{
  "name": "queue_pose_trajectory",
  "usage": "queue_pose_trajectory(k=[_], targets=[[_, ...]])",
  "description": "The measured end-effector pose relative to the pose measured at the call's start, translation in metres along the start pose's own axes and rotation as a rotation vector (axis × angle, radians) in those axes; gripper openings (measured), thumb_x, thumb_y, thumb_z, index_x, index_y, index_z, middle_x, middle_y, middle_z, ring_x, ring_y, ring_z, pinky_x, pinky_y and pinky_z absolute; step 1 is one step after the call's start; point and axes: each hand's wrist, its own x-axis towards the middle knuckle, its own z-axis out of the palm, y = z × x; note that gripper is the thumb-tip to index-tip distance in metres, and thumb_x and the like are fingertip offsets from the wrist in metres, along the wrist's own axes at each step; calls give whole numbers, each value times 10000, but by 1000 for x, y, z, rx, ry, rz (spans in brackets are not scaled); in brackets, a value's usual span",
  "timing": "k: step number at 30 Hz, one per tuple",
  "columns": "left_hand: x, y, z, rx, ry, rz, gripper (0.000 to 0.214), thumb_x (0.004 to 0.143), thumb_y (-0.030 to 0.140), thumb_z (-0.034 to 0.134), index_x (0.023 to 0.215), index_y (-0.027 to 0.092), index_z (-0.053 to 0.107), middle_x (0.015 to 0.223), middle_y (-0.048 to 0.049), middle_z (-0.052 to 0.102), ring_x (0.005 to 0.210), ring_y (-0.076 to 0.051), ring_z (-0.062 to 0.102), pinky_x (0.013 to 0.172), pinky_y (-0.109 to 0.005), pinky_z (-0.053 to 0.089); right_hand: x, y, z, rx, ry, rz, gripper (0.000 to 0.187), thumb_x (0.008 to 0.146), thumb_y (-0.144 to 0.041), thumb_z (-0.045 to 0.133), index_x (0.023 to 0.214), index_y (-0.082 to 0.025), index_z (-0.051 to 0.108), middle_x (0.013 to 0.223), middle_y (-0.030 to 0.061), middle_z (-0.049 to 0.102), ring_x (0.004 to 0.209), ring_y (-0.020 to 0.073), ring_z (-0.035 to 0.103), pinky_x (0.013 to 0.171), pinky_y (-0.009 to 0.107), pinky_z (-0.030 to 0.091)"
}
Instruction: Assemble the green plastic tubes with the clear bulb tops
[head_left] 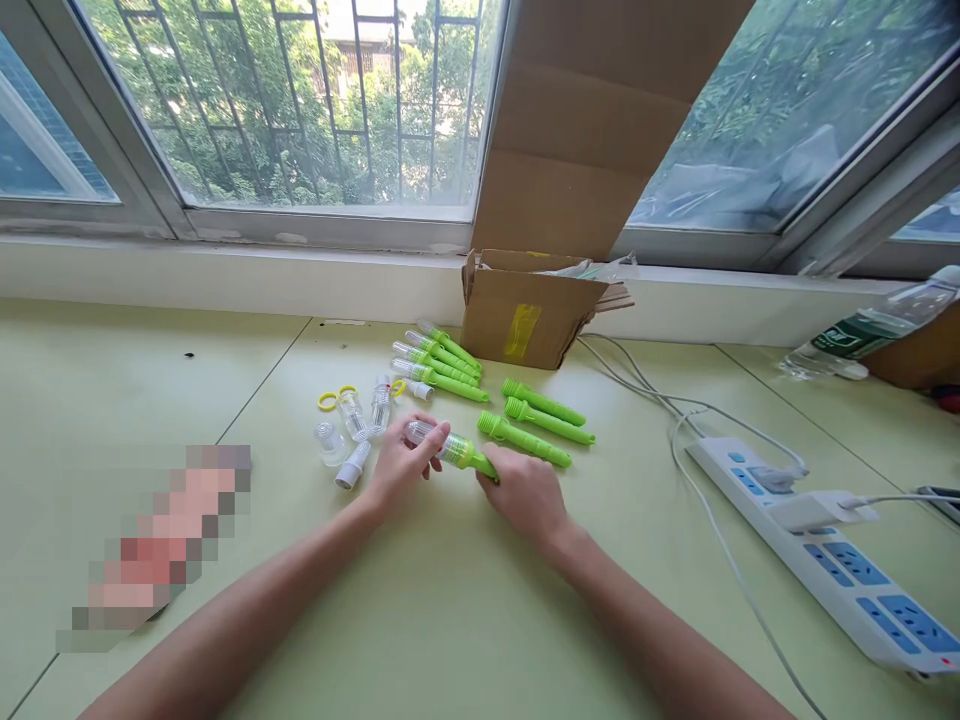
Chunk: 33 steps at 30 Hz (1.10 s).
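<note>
My left hand (409,455) is closed around the clear plastic cap end of a green plastic stick (459,452). Its green handle end sits in my right hand (525,490), fingers wrapped round it. Just beyond, several like green sticks with clear caps (442,380) lie side by side. Three green handles without caps (536,440) rest to the right. Near my left hand are clear plastic cups (351,412), white-ended clear pieces (354,465) and yellow rings (327,401).
An open cardboard box (525,320) stands against the window ledge. On the right lie a power strip (817,560) with plugs, white cables (720,535) and a plastic bottle (862,330). A blurred-out item (161,545) is on the left of the pale green table (420,630).
</note>
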Motion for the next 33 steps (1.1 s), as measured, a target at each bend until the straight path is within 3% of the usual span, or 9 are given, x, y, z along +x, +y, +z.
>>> queue_pose_trajectory(k=[5, 8, 12, 14, 17, 21, 25, 28, 33], targets=[[2, 9, -8, 122, -248, -124, 363, 751, 516, 618, 860, 180, 534, 610, 21, 588, 401, -75, 491, 341, -163, 313, 5, 21, 2, -364, 436, -183, 236, 892, -211, 481, 691, -170, 598, 643, 39, 601, 624, 143, 459, 561, 306, 173], [1, 14, -9, 187, -357, -192, 422, 718, 511, 654, 985, 209, 527, 608, 34, 598, 370, -75, 451, 324, -168, 277, 7, 22, -1, -447, 588, -222, 256, 893, -219, 508, 658, -168, 596, 588, 28, 585, 608, 142, 432, 570, 310, 172], [0, 10, -5, 211, -165, -124, 354, 794, 538, 543, 816, 185, 555, 455, 75, 420, 368, -56, 341, 369, -176, 249, 5, 13, -3, -483, 593, -194, 322, 907, -245, 496, 606, -162, 574, 554, 35, 574, 585, 138, 437, 566, 316, 168], [0, 6, -3, 209, -47, -64, 362, 814, 512, 517, 694, 170, 526, 456, 71, 370, 395, -53, 314, 395, -187, 239, 2, 6, -3, -458, 519, -160, 325, 911, -238, 480, 608, -163, 569, 556, 39, 581, 571, 139, 460, 555, 316, 163], [1, 1, -3, 213, 22, 30, 350, 811, 427, 514, 589, 160, 475, 495, 53, 380, 453, -62, 320, 432, -203, 243, -3, -4, -4, -365, 311, -85, 291, 907, -229, 454, 653, -163, 578, 581, 49, 610, 535, 141, 498, 524, 307, 144], [4, -1, -8, 233, -16, 90, 324, 801, 359, 488, 548, 158, 456, 505, 49, 353, 477, -69, 296, 453, -215, 235, -8, -13, -10, -261, -6, -10, 171, 844, -212, 472, 734, -178, 599, 608, 49, 633, 486, 144, 518, 487, 294, 112], [5, -1, -11, 257, -71, 133, 332, 803, 336, 470, 527, 165, 406, 520, 47, 331, 491, -72, 287, 462, -219, 234, -7, -15, -20, -168, -172, 23, 141, 781, -214, 485, 654, -185, 539, 593, 40, 595, 490, 135, 489, 480, 286, 116], [3, 1, -11, 291, -96, 203, 344, 810, 316, 463, 515, 173, 361, 515, 44, 324, 492, -75, 293, 464, -224, 239, -3, -9, -25, 65, -334, 40, 175, 731, -200, 495, 569, -183, 430, 532, -5, 488, 472, 102, 404, 465, 266, 145], [-3, 8, -10, 405, -131, 379, 356, 806, 255, 471, 501, 182, 302, 484, 51, 265, 459, -71, 248, 453, -234, 227, 5, 11, -30, 647, -825, -32, 255, 730, -257, 512, 585, -197, 311, 524, -63, 323, 445, 62, 300, 429, 222, 190]])
